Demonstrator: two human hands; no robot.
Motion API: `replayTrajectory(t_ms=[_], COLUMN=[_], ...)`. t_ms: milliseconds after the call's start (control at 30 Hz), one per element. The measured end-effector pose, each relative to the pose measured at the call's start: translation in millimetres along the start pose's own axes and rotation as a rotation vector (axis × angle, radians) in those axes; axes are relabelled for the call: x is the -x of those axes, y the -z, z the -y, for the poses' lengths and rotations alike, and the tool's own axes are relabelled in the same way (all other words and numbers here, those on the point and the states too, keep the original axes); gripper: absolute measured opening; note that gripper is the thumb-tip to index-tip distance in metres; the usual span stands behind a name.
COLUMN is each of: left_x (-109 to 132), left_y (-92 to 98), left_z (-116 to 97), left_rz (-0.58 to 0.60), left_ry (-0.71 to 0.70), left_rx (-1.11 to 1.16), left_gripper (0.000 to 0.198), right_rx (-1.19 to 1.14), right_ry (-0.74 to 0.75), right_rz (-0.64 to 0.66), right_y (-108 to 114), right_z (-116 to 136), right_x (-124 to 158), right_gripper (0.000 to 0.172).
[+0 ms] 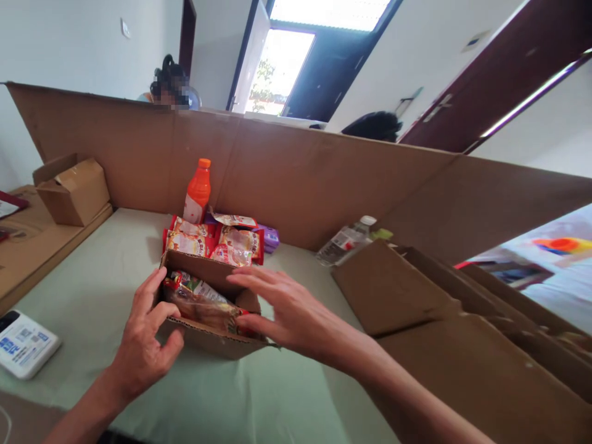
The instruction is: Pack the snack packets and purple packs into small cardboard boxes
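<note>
Makeshift workroom, looks like from here: cardboard divider (296,166) behind green cloth (287,394), white wall (83,55) left, brown door (518,71) far right, bright doorway (287,61) far centre.

Main light is daylight from the upper centre of the frame, through a window (330,13) and an open doorway (289,65); both are overexposed, with detail largely lost. A narrow strip of glare (531,98) crosses the upper right. The cardboard partition (287,160), backlit, reads dull brown. The green cloth (291,388) is evenly lit at centre, with soft shadow towards the bottom. Small highlights show on the clear packaging (201,305) inside the carton (222,342). Focus is acceptable on the left hand (150,336) and right hand (282,308). Coloured items (562,245) at the right edge are smeared. Wide-angle stretching affects the margins. A pixelated patch covers a person's head (169,89), upper left.
</note>
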State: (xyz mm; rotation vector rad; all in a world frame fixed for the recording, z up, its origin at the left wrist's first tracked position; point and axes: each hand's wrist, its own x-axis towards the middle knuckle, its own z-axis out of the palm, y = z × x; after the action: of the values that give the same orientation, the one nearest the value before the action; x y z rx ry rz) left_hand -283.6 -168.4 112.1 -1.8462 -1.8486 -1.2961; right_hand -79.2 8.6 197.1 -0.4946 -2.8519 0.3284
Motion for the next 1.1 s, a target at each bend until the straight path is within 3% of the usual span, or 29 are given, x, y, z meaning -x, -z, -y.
replayTrajectory(t_ms=[100,200,300,433,500,633,767,933,1000,1100], left_x=[-1,-1,-2,-3,-4,-6,-8,-8,-8,-7], left_y=[0.5,0.7,0.8,1.3,1.4,1.4,2.4,4.8,5.0,3.8], left_z=[0,1,2,3,3,3,3,1,1,1], left_rz=[0.003,0.006,0.014,0.019,0.025,0.020,0.030,0.029,0.024,0.033], left_ry=[0.001,-0.008,-0.022,-0.035,-0.038,-0.021,-0.015,-0.014,-0.003,0.006], left_rx=[-0.004,0.003,-0.002,-0.004,0.001,-0.006,-0.031,-0.038,-0.047,-0.065], left_gripper=[0.019,0.019,0.020,0.019,0.018,0.018,0.016,0.015,0.015,0.018], right_rx=[0.036,0.040,0.035,-0.073,-0.154,-0.129,-0.092,-0.025,-0.026,-0.073], right_ry=[0.033,-0.043,-0.061,-0.052,-0.047,-0.026,0.009,0.051,0.052,0.050], right_rz=[0.322,0.459,0.448,0.208,0.159,0.343,0.402,0.513,0.481,0.333], right_y=[-15,-37,-47,-31,-23,-28,-36,-16,-4,3], right_z=[10,7,-3,-15,-18,-16,-12,-4,-1,2], right_x=[-27,-47,-47,-22,-12,-9,-15,-13,-11,-12], right_gripper=[0.031,0.027,0.025,0.029,0.024,0.024,0.027,0.027,0.023,0.022])
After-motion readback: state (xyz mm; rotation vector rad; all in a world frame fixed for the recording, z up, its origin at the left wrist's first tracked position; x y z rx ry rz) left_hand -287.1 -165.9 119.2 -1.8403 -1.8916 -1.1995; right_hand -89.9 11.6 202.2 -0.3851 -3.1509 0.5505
